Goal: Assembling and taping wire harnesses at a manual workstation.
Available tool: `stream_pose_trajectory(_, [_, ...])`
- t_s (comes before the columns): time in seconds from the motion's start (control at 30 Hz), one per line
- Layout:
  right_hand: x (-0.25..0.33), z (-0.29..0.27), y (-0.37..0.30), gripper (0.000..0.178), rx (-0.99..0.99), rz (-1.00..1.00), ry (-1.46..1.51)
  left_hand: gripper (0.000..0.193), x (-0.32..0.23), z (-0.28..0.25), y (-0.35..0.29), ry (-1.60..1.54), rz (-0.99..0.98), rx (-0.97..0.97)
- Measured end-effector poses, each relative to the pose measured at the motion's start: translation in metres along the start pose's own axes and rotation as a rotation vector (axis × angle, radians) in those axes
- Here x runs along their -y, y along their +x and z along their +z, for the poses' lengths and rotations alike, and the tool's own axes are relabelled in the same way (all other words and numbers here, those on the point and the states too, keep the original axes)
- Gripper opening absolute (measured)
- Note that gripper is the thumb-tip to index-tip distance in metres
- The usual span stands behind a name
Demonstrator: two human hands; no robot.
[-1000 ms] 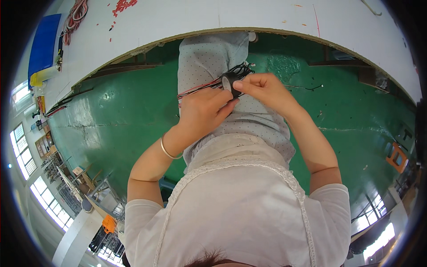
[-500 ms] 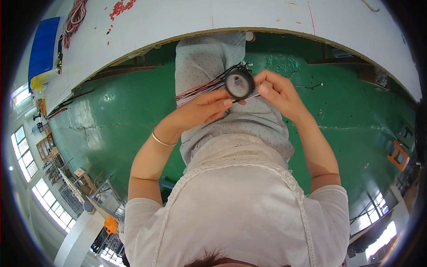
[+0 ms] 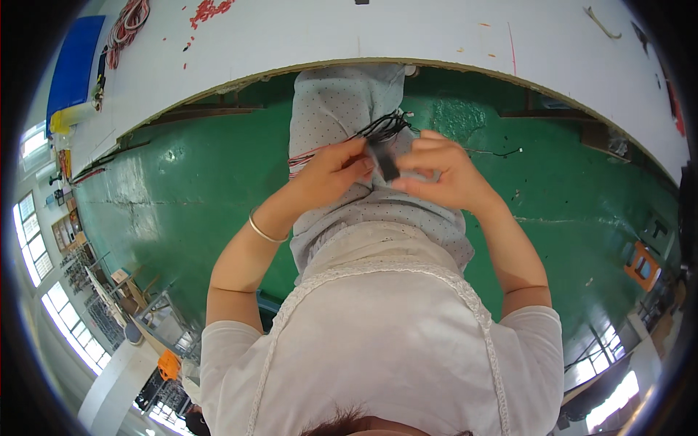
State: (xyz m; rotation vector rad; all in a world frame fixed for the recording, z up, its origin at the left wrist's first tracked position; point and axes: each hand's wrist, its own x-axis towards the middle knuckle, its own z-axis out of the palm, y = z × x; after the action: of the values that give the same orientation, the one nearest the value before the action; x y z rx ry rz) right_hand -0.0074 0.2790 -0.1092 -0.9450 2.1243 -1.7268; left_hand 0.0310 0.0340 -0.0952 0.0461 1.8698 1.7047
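Left hand (image 3: 331,174) bends inward above the lap, thumb and fingers drawn together on a wire bundle (image 3: 383,129), as a seated worker in a white shirt (image 3: 407,327) leans over the work. Its elbow juts outward, the forearm slants up toward the middle, and a pale bracelet (image 3: 265,227) rings the wrist. Opposite, the right hand (image 3: 440,171) comes in from the other side with elbow bent, fingers curled and thumb set apart from them; motion blur makes it impossible to tell whether it grips. Between the two hands sits a black tape roll (image 3: 383,161), tilted, its near side over the dotted trousers (image 3: 323,102). Any marking on the roll is lost to blur. Black wire ends fan out just beyond it, while red and pale strands trail to the left of the left hand. Ahead, the white table (image 3: 407,33) carries red scraps (image 3: 209,11), coiled wires (image 3: 129,25) and a blue panel (image 3: 76,65).
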Motion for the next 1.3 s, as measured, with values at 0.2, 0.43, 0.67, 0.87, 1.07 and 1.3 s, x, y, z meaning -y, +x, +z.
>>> stream_pose_trajectory(0.2, [0.023,0.005,0.009,0.009,-0.018,0.265,0.247,0.013,-0.033,-0.014,-0.005,-0.197,-0.335,-0.012])
stream_pose_trajectory(0.43, [0.022,0.016,0.03,0.029,0.034,0.698,0.159,0.022,-0.031,-0.003,-0.015,0.549,0.218,-0.162])
stream_pose_trajectory(0.67, [0.01,0.029,0.033,0.022,-0.064,0.754,0.467,0.018,-0.002,0.005,-0.011,1.034,0.607,-0.353])
stream_pose_trajectory(0.87, [0.014,0.026,0.019,0.022,-0.204,0.648,0.601,0.016,0.004,-0.014,-0.018,-0.295,-0.126,0.002])
stream_pose_trajectory(1.07, [0.015,0.012,0.02,0.036,-0.128,0.508,0.479,0.019,-0.006,-0.016,-0.008,-0.458,-0.201,0.197])
stream_pose_trajectory(1.3, [0.018,0.015,0.032,0.032,0.07,0.776,0.104,0.011,-0.01,-0.004,-0.003,0.654,0.444,-0.218])
